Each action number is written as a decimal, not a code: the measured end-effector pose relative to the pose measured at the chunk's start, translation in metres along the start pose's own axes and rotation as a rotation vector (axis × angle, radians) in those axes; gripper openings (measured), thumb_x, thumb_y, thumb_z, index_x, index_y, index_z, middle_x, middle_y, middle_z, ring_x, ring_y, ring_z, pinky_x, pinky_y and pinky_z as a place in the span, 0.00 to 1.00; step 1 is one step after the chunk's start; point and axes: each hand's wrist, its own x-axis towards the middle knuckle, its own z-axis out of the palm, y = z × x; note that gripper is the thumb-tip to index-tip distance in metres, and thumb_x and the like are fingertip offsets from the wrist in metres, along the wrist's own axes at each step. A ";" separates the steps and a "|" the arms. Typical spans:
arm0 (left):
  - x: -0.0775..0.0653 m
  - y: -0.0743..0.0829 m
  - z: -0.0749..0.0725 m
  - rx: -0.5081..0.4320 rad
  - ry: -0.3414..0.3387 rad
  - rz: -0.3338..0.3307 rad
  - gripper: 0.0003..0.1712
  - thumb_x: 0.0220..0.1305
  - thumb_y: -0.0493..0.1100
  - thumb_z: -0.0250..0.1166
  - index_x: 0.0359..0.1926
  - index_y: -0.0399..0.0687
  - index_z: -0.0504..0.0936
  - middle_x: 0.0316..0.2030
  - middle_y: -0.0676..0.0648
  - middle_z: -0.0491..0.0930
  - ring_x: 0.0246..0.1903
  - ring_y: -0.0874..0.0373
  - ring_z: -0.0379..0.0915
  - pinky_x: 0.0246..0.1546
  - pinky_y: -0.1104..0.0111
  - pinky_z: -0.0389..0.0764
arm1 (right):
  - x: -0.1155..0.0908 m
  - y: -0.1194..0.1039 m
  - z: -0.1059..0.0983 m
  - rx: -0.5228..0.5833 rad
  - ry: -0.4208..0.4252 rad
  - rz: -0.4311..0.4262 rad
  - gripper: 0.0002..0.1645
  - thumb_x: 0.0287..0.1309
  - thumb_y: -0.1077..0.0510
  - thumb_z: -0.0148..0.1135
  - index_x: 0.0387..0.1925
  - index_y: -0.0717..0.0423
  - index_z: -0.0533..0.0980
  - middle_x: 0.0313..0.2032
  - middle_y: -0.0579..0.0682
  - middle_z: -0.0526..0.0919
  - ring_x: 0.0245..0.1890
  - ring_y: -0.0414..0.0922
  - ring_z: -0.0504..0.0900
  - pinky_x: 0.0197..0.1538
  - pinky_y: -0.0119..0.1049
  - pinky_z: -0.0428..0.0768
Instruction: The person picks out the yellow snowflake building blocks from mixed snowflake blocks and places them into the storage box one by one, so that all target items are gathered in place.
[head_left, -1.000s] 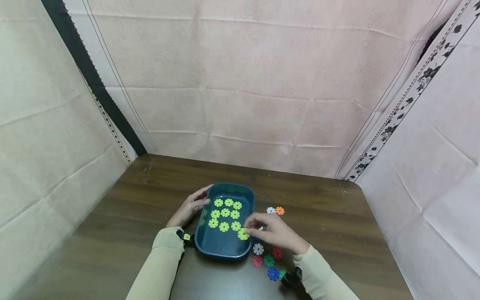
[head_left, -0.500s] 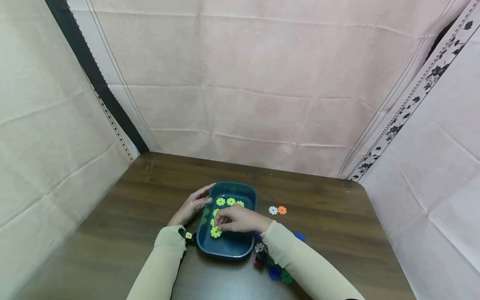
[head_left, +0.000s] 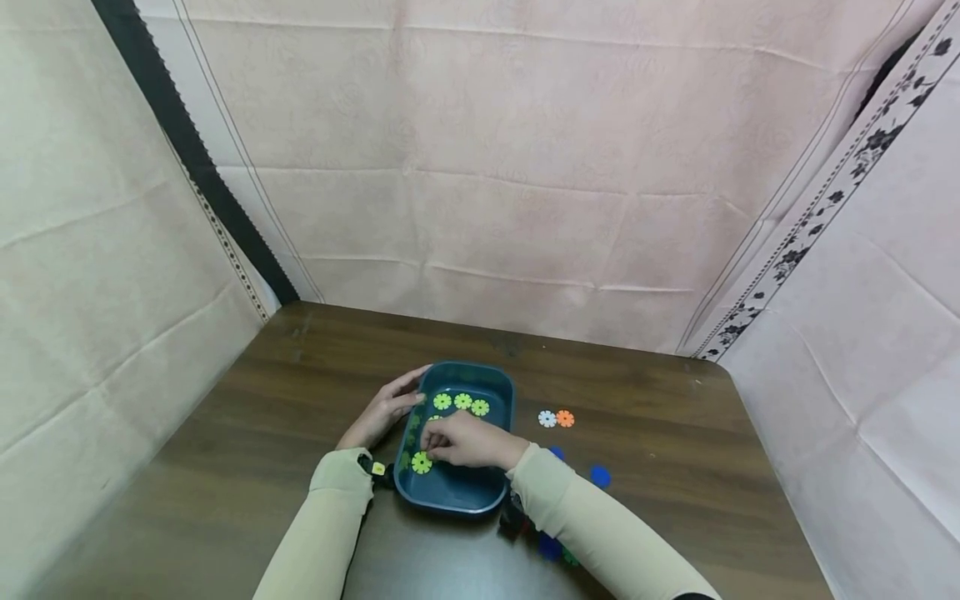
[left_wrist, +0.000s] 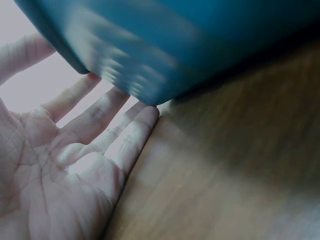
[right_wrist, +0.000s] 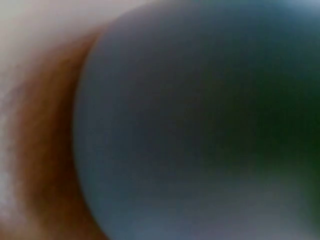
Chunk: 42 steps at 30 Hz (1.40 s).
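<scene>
My left hand (head_left: 386,410) holds the left side of a blue tray (head_left: 454,499), thumb over the rim. In the left wrist view its fingertips (left_wrist: 150,111) press against the outer wall of the tray (left_wrist: 210,45). My right hand (head_left: 471,440) reaches down into the tray, fingers curled, pinching a yellow-green notched plastic disc (head_left: 422,462) near the left wall. Three like discs, the middle one (head_left: 462,402) among them, lie in a row at the far end; my right hand hides most of the others. The right wrist view is a dark blur.
Right of the tray, a white disc (head_left: 547,419) and an orange disc (head_left: 565,418) lie together on the brown table (head_left: 637,433). Blue discs (head_left: 600,477) lie nearer, some partly under my right sleeve (head_left: 592,517). Pale cloth walls (head_left: 480,167) stand behind the table and at both sides.
My right hand has carried the yellow-green disc from the tray's right rim leftward to the near end of the left column. My left hand keeps its place on the tray.
</scene>
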 end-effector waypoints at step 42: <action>0.001 0.000 0.003 -0.009 0.038 -0.027 0.31 0.73 0.43 0.58 0.74 0.62 0.67 0.71 0.48 0.65 0.66 0.46 0.66 0.59 0.59 0.73 | -0.050 -0.003 -0.043 0.133 0.180 -0.039 0.09 0.66 0.56 0.66 0.47 0.47 0.81 0.44 0.48 0.87 0.45 0.32 0.83 0.51 0.44 0.83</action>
